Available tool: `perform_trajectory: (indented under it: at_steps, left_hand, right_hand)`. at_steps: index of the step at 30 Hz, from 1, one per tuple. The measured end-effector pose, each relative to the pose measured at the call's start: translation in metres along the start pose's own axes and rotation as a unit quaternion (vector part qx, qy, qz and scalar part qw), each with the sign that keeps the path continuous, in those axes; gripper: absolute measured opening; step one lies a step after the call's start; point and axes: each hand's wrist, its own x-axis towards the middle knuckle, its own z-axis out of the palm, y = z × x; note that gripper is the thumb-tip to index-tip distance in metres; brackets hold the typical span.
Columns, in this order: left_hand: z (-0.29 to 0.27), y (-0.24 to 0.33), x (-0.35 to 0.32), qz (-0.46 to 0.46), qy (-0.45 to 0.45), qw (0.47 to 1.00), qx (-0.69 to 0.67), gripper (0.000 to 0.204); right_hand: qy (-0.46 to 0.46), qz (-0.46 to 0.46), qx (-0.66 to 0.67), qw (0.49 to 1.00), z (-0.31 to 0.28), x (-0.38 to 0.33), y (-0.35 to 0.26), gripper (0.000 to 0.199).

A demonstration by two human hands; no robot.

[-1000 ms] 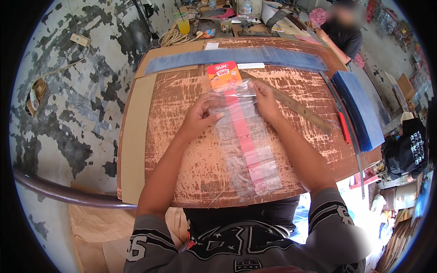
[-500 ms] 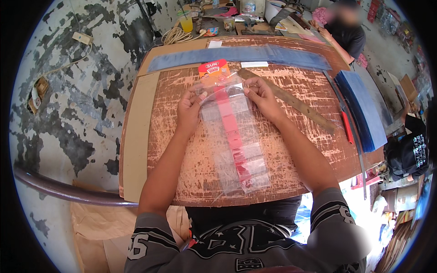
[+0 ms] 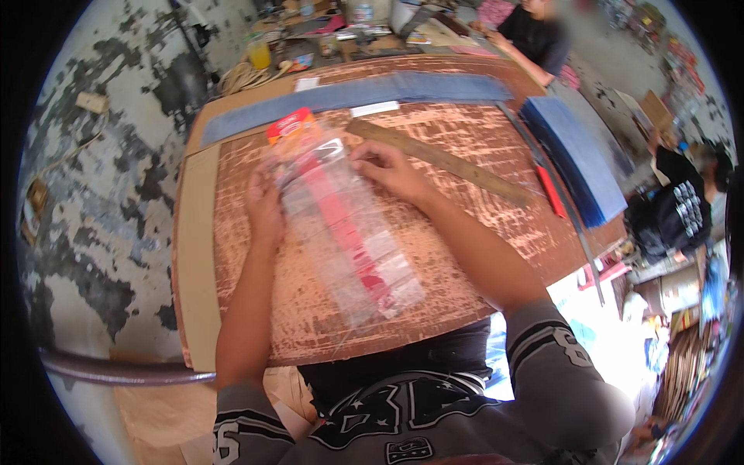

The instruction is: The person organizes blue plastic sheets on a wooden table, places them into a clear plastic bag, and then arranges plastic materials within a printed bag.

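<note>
A long clear plastic pocket sheet lies slanted across the worn brown table, with a red band down its middle and creases between its sections. An orange-and-red card header shows at its far end. My left hand is closed on the sheet's upper left edge, its fingertips partly hidden and blurred. At the upper right corner my right hand has thumb and forefinger pinched at the plastic's edge. Just beyond my right hand lies a long brown wooden strip.
Blue plastic strips lie along the table's far side, and a thick blue stack sits at the right. Beside that stack is a red-handled long blade. Cardboard lines the left edge. A co-worker sits at the far right.
The whole view has shifted, so the table appears further left. My left hand has moved down along the sheet's left side. My right hand stays by the upper right corner.
</note>
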Motion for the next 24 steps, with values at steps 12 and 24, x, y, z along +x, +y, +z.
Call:
perform_trajectory:
  at_steps: [12,24]
  left_hand:
    - [0.001,-0.001,0.004,-0.025,-0.049,0.998,0.022,0.039]
    - [-0.005,0.003,0.003,-0.039,-0.013,0.996,0.085,0.036]
  right_hand:
    - [-0.056,-0.015,-0.044,0.997,-0.009,0.002,-0.004,0.029]
    - [-0.079,0.037,0.063,0.994,-0.002,-0.004,-0.014,0.027]
